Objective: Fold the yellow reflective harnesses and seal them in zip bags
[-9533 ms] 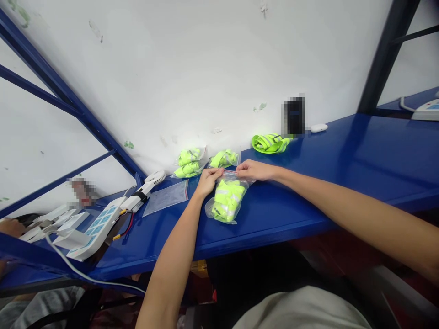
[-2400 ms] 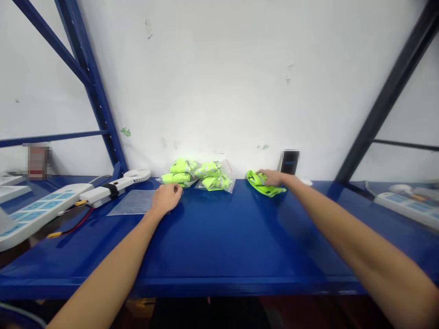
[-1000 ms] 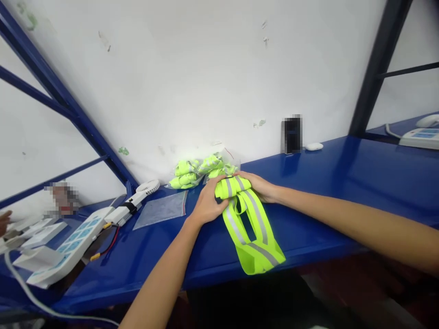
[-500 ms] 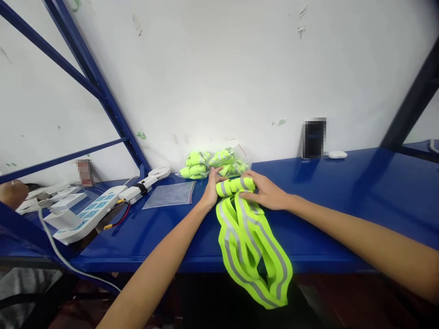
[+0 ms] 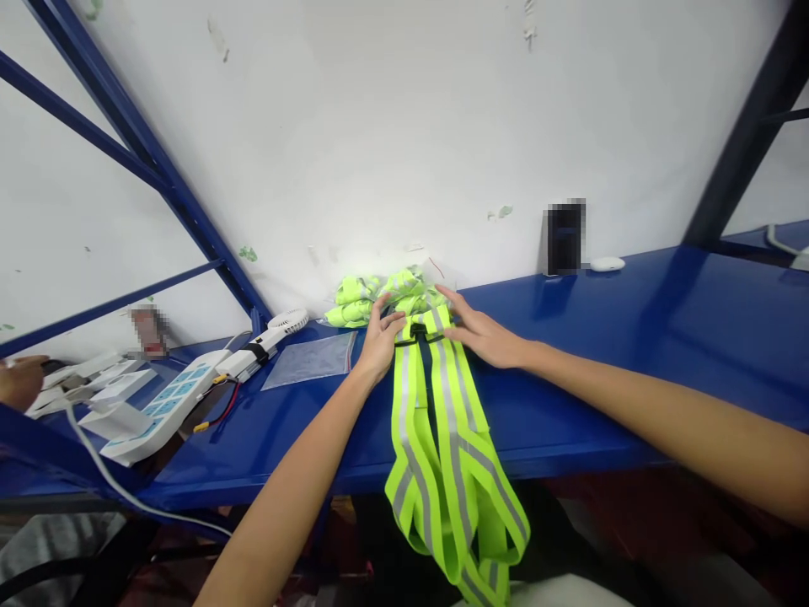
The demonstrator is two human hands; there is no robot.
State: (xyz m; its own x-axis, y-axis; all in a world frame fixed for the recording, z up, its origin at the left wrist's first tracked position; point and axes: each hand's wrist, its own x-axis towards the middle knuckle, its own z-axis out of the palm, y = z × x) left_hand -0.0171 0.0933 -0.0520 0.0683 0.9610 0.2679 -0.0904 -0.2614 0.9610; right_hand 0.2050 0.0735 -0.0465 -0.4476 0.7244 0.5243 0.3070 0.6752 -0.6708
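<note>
A yellow-green reflective strap (image 5: 447,405) with grey stripes lies on the blue table, its loops hanging over the front edge. A black buckle (image 5: 418,330) shows at its folded upper end. My left hand (image 5: 379,339) touches the left side of that end, fingers apart. On the right side, my right hand (image 5: 479,330) rests against the fold, its thumb on the strap and its fingers spread. Just behind my hands lie bagged yellow-green straps (image 5: 354,302).
The blue table (image 5: 600,362) holds a flat clear bag (image 5: 309,361), a white fan (image 5: 289,322), a power strip (image 5: 170,400) and a wired connector (image 5: 221,413). A white case (image 5: 607,265) and a blurred dark object (image 5: 565,240) stand back right. Another person's hand (image 5: 22,381) is far left.
The rolled upper end of the strap has turned and opened out, so the black buckle now shows. Its loops hang lower. Both hands have shifted slightly left, and the camera view has moved.
</note>
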